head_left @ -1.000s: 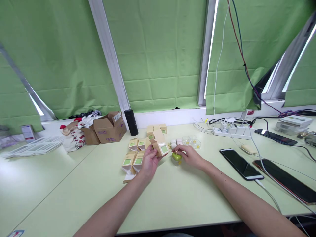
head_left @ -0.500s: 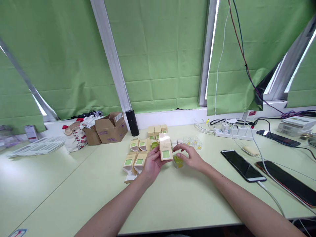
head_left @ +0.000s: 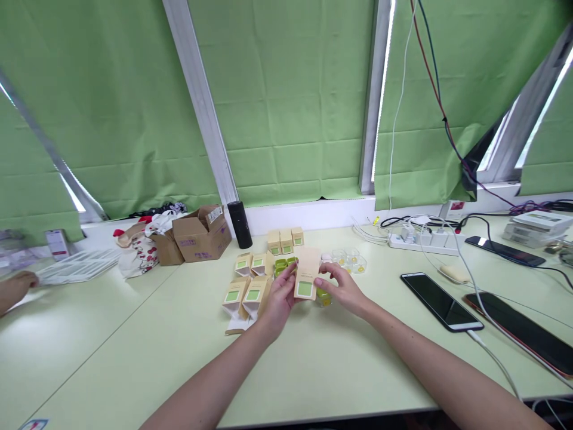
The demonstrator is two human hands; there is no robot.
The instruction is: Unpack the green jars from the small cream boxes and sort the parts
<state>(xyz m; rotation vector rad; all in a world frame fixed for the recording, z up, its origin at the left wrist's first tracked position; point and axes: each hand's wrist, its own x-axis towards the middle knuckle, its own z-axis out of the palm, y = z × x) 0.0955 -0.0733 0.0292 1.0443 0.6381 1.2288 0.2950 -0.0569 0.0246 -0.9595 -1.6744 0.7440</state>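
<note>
Between my two hands is a beige carton (head_left: pixel 306 276) with a green window, tilted up toward me. My left hand (head_left: pixel 281 294) grips its left side. On its right edge, the thumb and fingers of my right hand (head_left: pixel 342 288) are closed. A small clear container with a yellow-green top (head_left: pixel 323 297) stands on the table just behind and below the carton, partly hidden. To the left lie several opened cartons (head_left: pixel 253 294) of the same kind. Green-lidded containers (head_left: pixel 282 263) sit behind my left hand, and clear round containers with yellow inside (head_left: pixel 351 260) beyond my right.
Three upright cartons (head_left: pixel 285 240) stand at the back, near a black cylinder (head_left: pixel 240 224) and a cardboard box (head_left: pixel 201 234). Phones (head_left: pixel 441 300) and cables lie at right by a power strip (head_left: pixel 425 242). Another person's hand (head_left: pixel 20 286) touches white trays (head_left: pixel 80 267) at far left.
The carton has moved slightly right and looks longer, its upper end extended. My right hand has closed on its edge. Another person's hand has come in at the far left.
</note>
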